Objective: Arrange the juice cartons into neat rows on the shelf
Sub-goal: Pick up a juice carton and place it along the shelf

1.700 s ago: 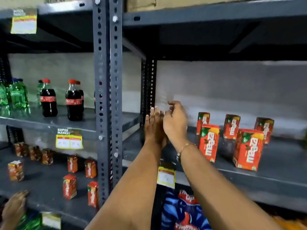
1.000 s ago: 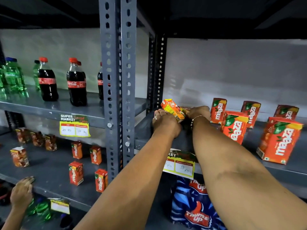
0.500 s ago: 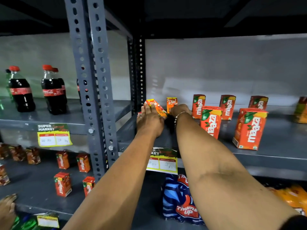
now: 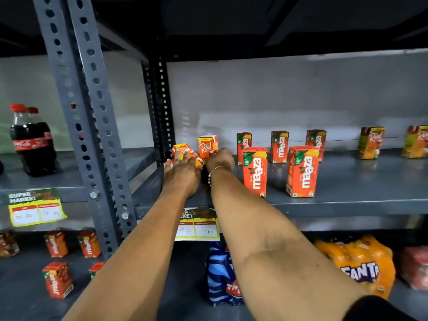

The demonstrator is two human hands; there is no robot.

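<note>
**Painted steel, printed card and shiny film**

We see a shelf [image 4: 347, 181] of grey painted metal, smooth with a dull sheen that faintly mirrors the cartons. The slotted upright [image 4: 90, 126] is the same matt grey metal, punched with holes and fixed by bright bolts. The Maaza cartons [image 4: 254, 172] and the Real carton [image 4: 207, 145] look like coated paperboard, smooth and slightly glossy. The price label [image 4: 198, 224] is flat paper. The cola bottle [image 4: 29, 144] is clear glossy plastic with a red plastic cap. The Fanta pack [image 4: 363, 265] is wrapped in crinkled, shiny plastic film. On the right wrist we note a beaded bracelet [image 4: 214, 171], metallic-looking.
</note>
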